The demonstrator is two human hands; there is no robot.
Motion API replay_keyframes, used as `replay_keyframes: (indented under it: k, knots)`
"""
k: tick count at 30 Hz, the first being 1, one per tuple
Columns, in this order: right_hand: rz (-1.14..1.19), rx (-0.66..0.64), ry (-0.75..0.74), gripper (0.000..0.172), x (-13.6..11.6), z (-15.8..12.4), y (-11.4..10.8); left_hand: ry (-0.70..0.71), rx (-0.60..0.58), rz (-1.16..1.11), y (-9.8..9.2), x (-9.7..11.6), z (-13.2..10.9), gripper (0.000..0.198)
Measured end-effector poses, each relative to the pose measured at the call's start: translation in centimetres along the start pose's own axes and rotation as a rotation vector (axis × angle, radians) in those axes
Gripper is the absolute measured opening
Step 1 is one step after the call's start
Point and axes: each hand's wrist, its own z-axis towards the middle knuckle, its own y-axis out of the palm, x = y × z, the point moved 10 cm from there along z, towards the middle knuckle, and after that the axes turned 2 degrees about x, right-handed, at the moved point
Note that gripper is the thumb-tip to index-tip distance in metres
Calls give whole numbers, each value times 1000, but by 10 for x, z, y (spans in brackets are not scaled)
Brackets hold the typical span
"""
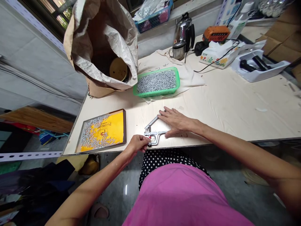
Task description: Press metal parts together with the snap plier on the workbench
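A pair of metal hand press pliers with a coil spring lies at the table's front edge, its two handles spread apart. My right hand is on the handles, its outstretched fingers over the end of the upper one and its thumb against the lower one. At the jaw, beside a small red part, the fingertips of my left hand are pinched together. What they hold is too small to make out. To the left, a shallow tray with a yellow sheet holds many small silvery metal pins.
Behind the pliers stands a green basket full of similar metal pieces. A large open woven sack is at the back left. Farther back are a steel kettle, a metal cup, a tissue box and a white tray with black tools.
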Motion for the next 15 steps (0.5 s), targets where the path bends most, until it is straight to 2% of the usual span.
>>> replay_keyframes:
  k: [2, 4, 9, 15]
  knots:
    - [18, -19, -46, 105, 1, 7, 2, 0, 7, -7, 0, -1, 0, 14]
    - [18, 19, -71, 102, -1, 10, -1, 6, 17, -11, -1, -2, 0, 14]
    - [-42, 98, -52, 95, -2, 8, -4, -1, 18, -10, -1, -3, 1, 17]
    - [-43, 142, -16, 63, -5, 3, -6, 1, 14, 14, -1, -10, 1, 22]
